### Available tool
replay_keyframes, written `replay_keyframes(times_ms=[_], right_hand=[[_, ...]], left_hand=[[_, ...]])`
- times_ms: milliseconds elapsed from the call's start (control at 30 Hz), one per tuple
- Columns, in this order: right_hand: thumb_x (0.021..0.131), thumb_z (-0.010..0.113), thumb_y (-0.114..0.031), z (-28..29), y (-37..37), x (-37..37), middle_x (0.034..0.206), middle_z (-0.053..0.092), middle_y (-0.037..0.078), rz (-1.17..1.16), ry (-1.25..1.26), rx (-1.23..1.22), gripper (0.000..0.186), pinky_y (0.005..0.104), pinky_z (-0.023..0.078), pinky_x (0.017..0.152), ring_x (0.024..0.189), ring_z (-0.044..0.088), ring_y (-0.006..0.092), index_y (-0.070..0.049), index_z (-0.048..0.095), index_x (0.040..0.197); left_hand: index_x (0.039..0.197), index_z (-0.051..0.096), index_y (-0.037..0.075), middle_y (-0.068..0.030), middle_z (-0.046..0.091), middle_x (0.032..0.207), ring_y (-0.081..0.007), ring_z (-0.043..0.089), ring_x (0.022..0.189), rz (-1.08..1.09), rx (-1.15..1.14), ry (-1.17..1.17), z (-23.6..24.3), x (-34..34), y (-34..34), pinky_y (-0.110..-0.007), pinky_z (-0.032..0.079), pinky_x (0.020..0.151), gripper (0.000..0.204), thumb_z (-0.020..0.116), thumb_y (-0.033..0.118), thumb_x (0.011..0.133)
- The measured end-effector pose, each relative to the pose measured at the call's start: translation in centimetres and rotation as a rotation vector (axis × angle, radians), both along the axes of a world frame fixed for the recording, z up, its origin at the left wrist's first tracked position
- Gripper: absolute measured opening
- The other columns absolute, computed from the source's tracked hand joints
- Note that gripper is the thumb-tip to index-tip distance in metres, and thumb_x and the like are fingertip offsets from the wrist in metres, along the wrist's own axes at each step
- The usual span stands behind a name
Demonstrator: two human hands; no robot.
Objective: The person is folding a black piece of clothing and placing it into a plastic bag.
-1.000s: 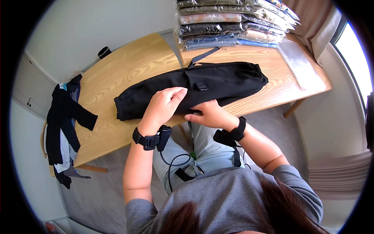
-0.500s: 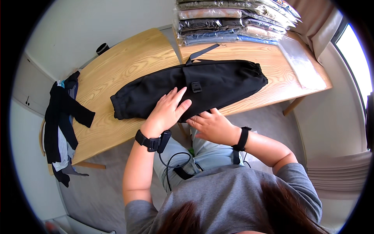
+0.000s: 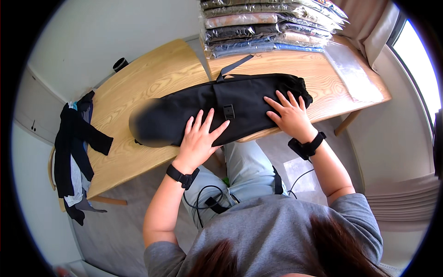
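Folded black trousers (image 3: pixel 184 104) lie lengthwise across the wooden table, with a gathered end at the right and a small black buckle (image 3: pixel 229 111) near the middle. A dark strap (image 3: pixel 234 67) sticks out from their far edge. My left hand (image 3: pixel 198 141) rests on the cloth left of the buckle, its fingers spread. Flat on the right part of the trousers lies my right hand (image 3: pixel 293 116), fingers stretched apart. Neither hand grips anything. The left end of the trousers is smeared by a blurred patch.
Clothes packed in clear bags form a tall stack (image 3: pixel 265 30) at the far side of the table (image 3: pixel 152 69). Clear plastic bags (image 3: pixel 353 74) lie right of it. Loose dark and grey clothes (image 3: pixel 74 152) hang at the left edge. A black cylindrical object (image 3: pixel 120 64) is behind the table.
My right hand has moved from the near edge at the middle to the right part of the trousers and spread out. My left hand stays on the cloth, its fingers a little more spread.
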State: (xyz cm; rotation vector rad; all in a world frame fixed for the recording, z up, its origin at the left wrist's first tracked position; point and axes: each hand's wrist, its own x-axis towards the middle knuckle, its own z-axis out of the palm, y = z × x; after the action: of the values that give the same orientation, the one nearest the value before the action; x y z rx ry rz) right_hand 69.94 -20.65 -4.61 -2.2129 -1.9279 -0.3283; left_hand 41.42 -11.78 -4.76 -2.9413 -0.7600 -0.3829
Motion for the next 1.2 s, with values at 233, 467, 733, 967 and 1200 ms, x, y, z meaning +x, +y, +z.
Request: replay_keyframes(times_ms=[233,467,733,967,1200], right_hand=[[0.089,0.057,-0.038,3.3,1.0,3.7,0.12,0.058,0.017,-0.014,0.463,0.052,0.039,0.0454,0.038,0.098,0.116,0.052,0.0332,-0.017,0.059,0.122],[0.078,0.071,-0.035,0.2,2.8,11.4,0.092,0.068,0.019,-0.326,0.605,0.377,0.045,0.0348,0.05,0.077,0.088,0.065,0.0296,0.004,0.066,0.099],[0.075,0.074,-0.038,4.6,3.3,11.2,0.088,0.068,0.01,-0.303,1.034,-0.203,0.049,0.0291,0.049,0.065,0.079,0.063,0.0176,0.003,0.067,0.101],[0.084,0.069,-0.029,5.2,3.3,12.5,0.101,0.064,0.007,-0.209,1.567,-0.084,0.045,0.03,0.054,0.079,0.09,0.063,0.0148,0.001,0.056,0.115],[0.086,0.066,-0.022,4.9,2.9,10.5,0.107,0.062,0.008,-0.323,1.649,-0.029,0.047,0.0317,0.056,0.076,0.091,0.063,0.0159,0.0,0.049,0.124]], left_hand=[[0.139,0.042,0.029,-0.0165,0.029,0.148,-0.0402,0.031,0.133,0.012,-0.037,-0.065,-0.4,-0.4,-0.2,-0.053,0.027,0.107,0.078,0.078,0.025,0.07],[0.138,0.044,0.03,-0.0168,0.029,0.148,-0.0399,0.031,0.133,0.021,-0.037,-0.033,0.0,-0.3,-0.5,-0.053,0.027,0.107,0.08,0.079,0.022,0.067],[0.138,0.045,0.029,-0.0174,0.03,0.148,-0.0395,0.032,0.133,-0.021,-0.068,-0.053,0.4,-1.0,-0.2,-0.053,0.025,0.108,0.076,0.076,0.022,0.068],[0.14,0.039,0.011,-0.0174,0.032,0.147,-0.0365,0.029,0.136,-0.04,-0.214,-0.327,2.7,1.5,-0.8,-0.051,0.024,0.109,0.068,0.063,0.04,0.083],[0.145,0.031,0.014,-0.0214,0.02,0.151,-0.0364,0.023,0.139,0.07,-0.178,-0.187,-0.5,4.6,-0.9,-0.054,0.022,0.108,0.076,0.056,0.053,0.084]])
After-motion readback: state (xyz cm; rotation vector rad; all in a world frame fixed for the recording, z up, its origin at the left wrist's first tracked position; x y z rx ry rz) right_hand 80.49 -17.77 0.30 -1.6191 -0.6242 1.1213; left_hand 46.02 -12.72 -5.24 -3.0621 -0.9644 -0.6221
